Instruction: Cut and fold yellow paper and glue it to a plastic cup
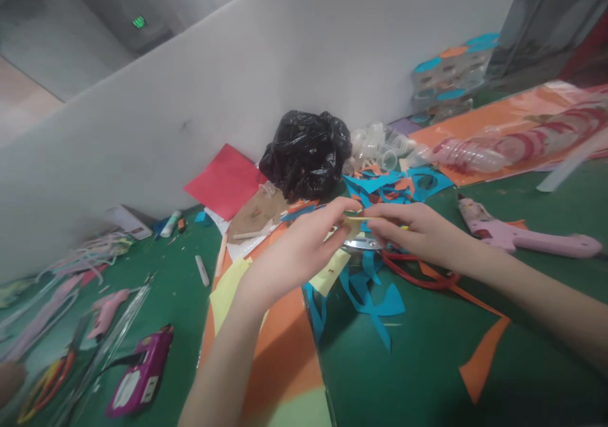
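Between my fingertips is a small piece of yellow paper [353, 227], seen nearly edge-on above the table. My left hand [304, 243] pinches it from the left, and my right hand [412, 229] grips its right edge. Just below them lie red-handled scissors [418, 280], their metal part partly hidden by my right hand. A pale yellow scrap [331, 271] with a small dark mark rests under my left hand. Blue paper cutoffs [368, 297] are spread around the scissors, and a larger yellow sheet [228, 287] sits behind my left forearm.
A black plastic bag [308, 151] stands against the white partition [213, 91]. Clear plastic cups [384, 148] and bottles [513, 148] lie rightward, near a pink glue gun [522, 230]. A purple device [140, 373] and another pink glue gun [108, 312] lie left. Another person's hand [10, 381] shows at lower left.
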A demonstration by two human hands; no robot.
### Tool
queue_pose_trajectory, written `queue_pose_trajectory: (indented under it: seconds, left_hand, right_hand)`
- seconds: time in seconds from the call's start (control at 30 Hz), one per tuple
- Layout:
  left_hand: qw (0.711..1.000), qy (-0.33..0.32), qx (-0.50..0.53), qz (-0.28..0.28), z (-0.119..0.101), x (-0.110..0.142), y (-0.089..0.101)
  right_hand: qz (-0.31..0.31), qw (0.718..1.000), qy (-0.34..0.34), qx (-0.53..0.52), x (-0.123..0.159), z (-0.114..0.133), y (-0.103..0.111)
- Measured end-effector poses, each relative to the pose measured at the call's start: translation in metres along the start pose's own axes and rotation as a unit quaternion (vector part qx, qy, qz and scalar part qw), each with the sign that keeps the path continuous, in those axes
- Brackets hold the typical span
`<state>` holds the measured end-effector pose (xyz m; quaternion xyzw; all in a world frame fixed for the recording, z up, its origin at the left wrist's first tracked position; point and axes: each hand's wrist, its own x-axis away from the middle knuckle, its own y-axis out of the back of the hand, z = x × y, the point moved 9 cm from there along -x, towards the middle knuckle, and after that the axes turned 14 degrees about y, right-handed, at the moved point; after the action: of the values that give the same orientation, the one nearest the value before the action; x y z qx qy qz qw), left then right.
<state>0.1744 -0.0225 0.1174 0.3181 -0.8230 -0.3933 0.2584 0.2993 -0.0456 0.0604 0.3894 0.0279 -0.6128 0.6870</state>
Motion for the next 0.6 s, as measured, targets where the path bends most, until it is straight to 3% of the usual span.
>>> queue_pose_trajectory:
  seconds: [0.13, 0.4, 0.6]
  left_hand:
    - [0.999, 0.026, -0.023, -0.036, 0.003, -0.001, 0.004]
    - [0.997, 0.041, 0.020, -0.067, 0.005, -0.003, 0.011]
    - [0.990, 0.057, 0.082, -0.098, 0.010, -0.006, 0.014]
  right_hand:
    - [-0.009, 1.000, -0.024, 0.007, 0.002, 0.001, 0.002]
    - [-0.017, 1.000, 0.003, -0.002, -0.002, 0.003, 0.004]
    - [-0.106, 0.994, 0.035, 0.000, -0.004, 0.010, 0.015]
